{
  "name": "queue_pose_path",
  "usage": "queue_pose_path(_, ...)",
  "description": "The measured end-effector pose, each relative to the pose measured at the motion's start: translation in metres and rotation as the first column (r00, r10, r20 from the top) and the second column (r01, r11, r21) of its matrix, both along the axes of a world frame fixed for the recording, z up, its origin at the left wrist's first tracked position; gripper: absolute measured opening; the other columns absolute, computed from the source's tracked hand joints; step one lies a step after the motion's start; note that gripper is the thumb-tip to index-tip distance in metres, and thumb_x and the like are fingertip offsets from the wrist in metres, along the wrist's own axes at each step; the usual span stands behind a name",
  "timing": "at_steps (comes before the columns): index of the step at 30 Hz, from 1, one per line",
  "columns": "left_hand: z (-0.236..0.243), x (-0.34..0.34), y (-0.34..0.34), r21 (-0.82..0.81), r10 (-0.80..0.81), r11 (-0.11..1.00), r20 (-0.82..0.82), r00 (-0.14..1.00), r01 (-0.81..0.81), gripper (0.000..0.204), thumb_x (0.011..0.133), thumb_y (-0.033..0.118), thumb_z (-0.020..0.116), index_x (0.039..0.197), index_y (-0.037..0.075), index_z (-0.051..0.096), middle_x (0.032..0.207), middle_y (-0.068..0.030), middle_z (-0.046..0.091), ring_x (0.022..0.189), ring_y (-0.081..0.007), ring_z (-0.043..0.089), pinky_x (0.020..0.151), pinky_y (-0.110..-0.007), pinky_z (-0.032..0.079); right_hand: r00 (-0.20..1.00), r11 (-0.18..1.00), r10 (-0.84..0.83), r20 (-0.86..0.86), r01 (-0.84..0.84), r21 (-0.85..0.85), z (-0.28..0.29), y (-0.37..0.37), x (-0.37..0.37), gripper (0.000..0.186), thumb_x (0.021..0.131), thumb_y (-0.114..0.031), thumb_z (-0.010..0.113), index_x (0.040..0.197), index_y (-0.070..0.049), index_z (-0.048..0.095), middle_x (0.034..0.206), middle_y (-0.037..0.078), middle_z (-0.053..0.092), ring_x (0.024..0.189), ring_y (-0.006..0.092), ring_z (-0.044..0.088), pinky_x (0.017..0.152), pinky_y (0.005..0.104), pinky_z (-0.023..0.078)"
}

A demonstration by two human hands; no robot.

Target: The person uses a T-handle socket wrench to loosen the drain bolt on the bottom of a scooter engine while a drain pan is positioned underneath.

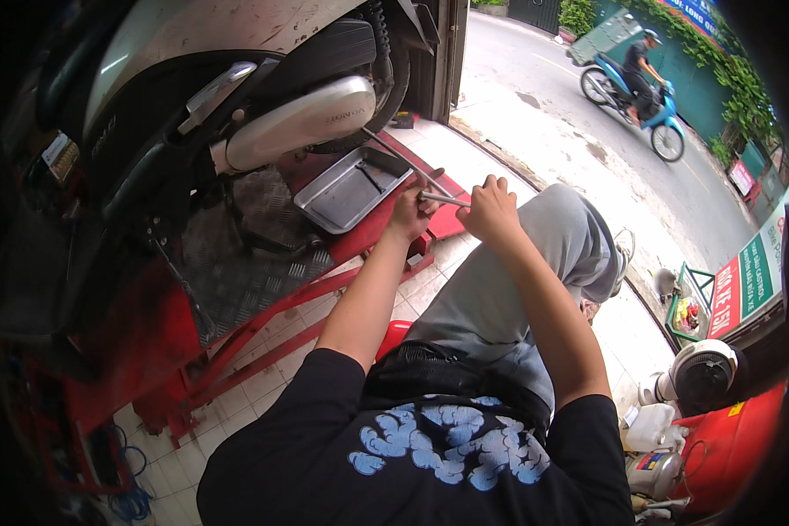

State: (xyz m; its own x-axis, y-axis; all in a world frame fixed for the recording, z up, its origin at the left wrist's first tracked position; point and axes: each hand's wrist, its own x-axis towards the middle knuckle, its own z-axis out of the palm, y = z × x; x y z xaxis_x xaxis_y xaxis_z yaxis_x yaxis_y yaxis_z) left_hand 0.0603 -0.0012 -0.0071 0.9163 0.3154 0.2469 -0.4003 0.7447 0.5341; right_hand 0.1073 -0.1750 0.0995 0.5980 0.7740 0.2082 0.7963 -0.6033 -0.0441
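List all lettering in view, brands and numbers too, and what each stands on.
I don't transcribe wording; lettering stands on:
Red, white and green signboard: large, clear.
Scooter's silver transmission cover: small, faint.
Blue roadside banner: cut off.
Grey canister's label: too small.

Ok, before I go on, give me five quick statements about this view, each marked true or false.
1. The left hand and the right hand both hold a metal tool. True.
2. The metal tray sits on the red stand. True.
3. The left hand is inside the tray. False: it is beside the tray, on the tool.
4. A rider outside is on a red motorbike. False: it is a blue motorbike.
5. The person's trousers are grey. True.
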Motion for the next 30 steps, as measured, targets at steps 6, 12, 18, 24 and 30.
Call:
queue_pose_path(6, 0.018, 0.004, 0.002, -0.085, -0.054, 0.994, 0.093, 0.994, 0.062, 0.026, 0.098, 0.030, 0.058, 0.084, 0.008, 0.059, 0.059, 0.0067, 0.038, 0.049, -0.0049, 0.032, 0.048, -0.021, 0.027, 0.924, 0.949, 0.291, -0.247, -0.311, -0.044, -0.002, -0.019, -0.035, 0.046, 0.076, -0.017, 0.062, 0.121, -0.005, 0.060, 0.096, 0.020, 0.064, 0.096, 0.0347, 0.062, 0.077, 0.0474, 0.049)
queue_pose_path(12, 0.016, 0.004, -0.001, -0.238, -0.071, 0.968, 0.046, 0.996, 0.080, 0.026, 0.097, 0.034, 0.059, 0.095, 0.008, 0.060, 0.056, 0.0076, 0.037, 0.049, -0.0054, 0.031, 0.049, -0.021, 0.028, 0.968, 0.967, 0.214, -0.129, -0.192, 0.165, 0.055, -0.033, -0.041, 0.074, 0.078, -0.011, 0.054, 0.150, -0.015, 0.034, 0.084, 0.015, 0.065, 0.081, 0.0324, 0.064, 0.073, 0.0453, 0.049)
queue_pose_path(18, 0.013, 0.008, 0.004, -0.278, -0.055, 0.958, 0.072, 0.996, 0.073, 0.040, 0.095, 0.035, 0.060, 0.062, 0.014, 0.049, 0.054, 0.0078, 0.036, 0.048, -0.0061, 0.031, 0.050, -0.023, 0.030, 0.917, 0.926, 0.294, -0.270, -0.343, -0.159, 0.012, -0.021, -0.020, 0.053, 0.080, -0.014, 0.054, 0.132, -0.002, 0.052, 0.083, 0.020, 0.066, 0.082, 0.0357, 0.066, 0.073, 0.0447, 0.051)
queue_pose_path(24, 0.027, 0.005, 0.005, -0.266, -0.098, 0.955, 0.127, 0.987, 0.129, 0.028, 0.096, 0.034, 0.058, 0.093, 0.007, 0.065, 0.055, 0.0083, 0.036, 0.049, -0.0047, 0.032, 0.052, -0.021, 0.030, 0.940, 0.953, 0.236, -0.246, -0.175, 0.246, 0.053, -0.029, -0.028, 0.054, 0.078, -0.015, 0.055, 0.132, -0.012, 0.057, 0.079, 0.019, 0.065, 0.076, 0.0345, 0.064, 0.070, 0.0453, 0.049)
queue_pose_path(30, 0.015, 0.010, 0.017, -0.273, -0.073, 0.953, 0.223, 0.972, 0.134, 0.033, 0.098, 0.033, 0.056, 0.113, 0.004, 0.062, 0.057, 0.0082, 0.036, 0.051, -0.0043, 0.033, 0.052, -0.021, 0.030, 0.850, 0.897, 0.427, -0.309, -0.441, 0.026, 0.011, -0.022, -0.018, 0.038, 0.075, -0.012, 0.055, 0.112, -0.009, 0.065, 0.075, 0.016, 0.065, 0.076, 0.0339, 0.064, 0.069, 0.0425, 0.049)
